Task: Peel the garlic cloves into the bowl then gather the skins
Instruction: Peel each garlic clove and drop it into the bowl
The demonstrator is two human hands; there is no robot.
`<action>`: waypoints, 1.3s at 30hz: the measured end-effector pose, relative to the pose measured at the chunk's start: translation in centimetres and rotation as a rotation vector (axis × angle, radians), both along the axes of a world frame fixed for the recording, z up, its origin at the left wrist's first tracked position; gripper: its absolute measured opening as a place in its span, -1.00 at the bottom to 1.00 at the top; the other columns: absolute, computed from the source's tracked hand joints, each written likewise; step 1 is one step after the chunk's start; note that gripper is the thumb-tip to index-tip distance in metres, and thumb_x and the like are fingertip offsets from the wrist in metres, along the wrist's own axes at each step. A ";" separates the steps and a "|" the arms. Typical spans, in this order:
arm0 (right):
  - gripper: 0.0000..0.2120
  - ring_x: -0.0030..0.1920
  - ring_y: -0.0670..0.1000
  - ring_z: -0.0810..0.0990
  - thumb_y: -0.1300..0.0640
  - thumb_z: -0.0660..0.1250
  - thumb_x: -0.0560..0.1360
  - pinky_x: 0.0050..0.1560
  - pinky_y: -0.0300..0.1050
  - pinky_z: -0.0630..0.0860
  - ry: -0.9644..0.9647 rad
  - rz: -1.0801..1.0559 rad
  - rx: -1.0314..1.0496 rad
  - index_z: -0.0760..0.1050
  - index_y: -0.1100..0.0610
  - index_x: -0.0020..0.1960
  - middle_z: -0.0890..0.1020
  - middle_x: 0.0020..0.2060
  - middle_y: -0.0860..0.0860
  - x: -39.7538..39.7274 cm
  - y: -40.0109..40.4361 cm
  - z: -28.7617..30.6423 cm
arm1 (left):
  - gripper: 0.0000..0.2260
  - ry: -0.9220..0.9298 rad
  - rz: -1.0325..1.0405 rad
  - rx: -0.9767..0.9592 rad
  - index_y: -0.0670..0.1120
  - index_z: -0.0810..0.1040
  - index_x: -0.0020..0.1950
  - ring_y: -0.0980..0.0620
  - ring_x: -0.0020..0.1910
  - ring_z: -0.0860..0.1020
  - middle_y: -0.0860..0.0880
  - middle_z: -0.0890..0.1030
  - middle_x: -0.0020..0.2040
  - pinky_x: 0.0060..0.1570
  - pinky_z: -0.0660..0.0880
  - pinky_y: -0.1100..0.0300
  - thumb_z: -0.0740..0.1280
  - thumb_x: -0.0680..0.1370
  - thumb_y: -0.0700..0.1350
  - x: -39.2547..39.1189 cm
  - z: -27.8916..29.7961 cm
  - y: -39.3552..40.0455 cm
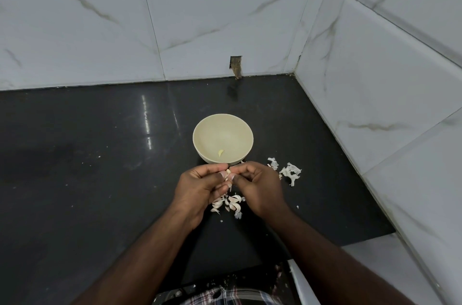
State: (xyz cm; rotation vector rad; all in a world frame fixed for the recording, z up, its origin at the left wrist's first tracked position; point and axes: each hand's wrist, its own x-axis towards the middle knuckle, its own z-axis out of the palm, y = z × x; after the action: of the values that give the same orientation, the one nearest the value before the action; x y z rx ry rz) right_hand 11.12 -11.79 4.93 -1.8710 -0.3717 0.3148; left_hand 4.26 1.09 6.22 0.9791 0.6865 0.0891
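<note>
Black counter, tiled corner. Your left hand and right hand pinch one clove together, fingertips curled, just before the bowl. One peeled clove inside. Skins lie beneath your hands; more skins right.

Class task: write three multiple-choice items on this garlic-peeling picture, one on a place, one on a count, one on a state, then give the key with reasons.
1. Where does the bowl stand?
A) on the dark counter
B) on a shelf
C) on the floor

2. How many peeled cloves lie in it?
A) none
B) one
C) five

3. What are the hands doing?
A) resting flat
B) lifting the bowl
C) pinching a clove

Key: 1 A, it sits on the black surface below the tiles. 2 B, a single yellowish piece shows inside. 3 C, left hand and right hand meet, fingertips on it.
</note>
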 end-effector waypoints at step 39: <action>-0.86 -0.01 -0.12 0.64 0.14 0.42 0.52 0.09 -0.12 0.54 -0.341 0.049 -0.359 0.71 0.04 0.05 0.72 -0.05 -0.09 3.0 -3.5 1.6 | -0.84 -0.075 -0.077 -0.093 -0.28 0.58 0.10 -0.08 -0.01 0.71 -0.22 0.70 0.07 -0.11 0.65 0.21 0.30 0.56 -0.41 -0.3 -0.5 0.9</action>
State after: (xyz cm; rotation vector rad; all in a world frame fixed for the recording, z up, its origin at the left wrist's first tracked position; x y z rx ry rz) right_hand 14.13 -15.31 6.49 -2.2775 -0.6260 0.0952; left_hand 3.97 2.02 5.75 0.9075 0.5781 0.0259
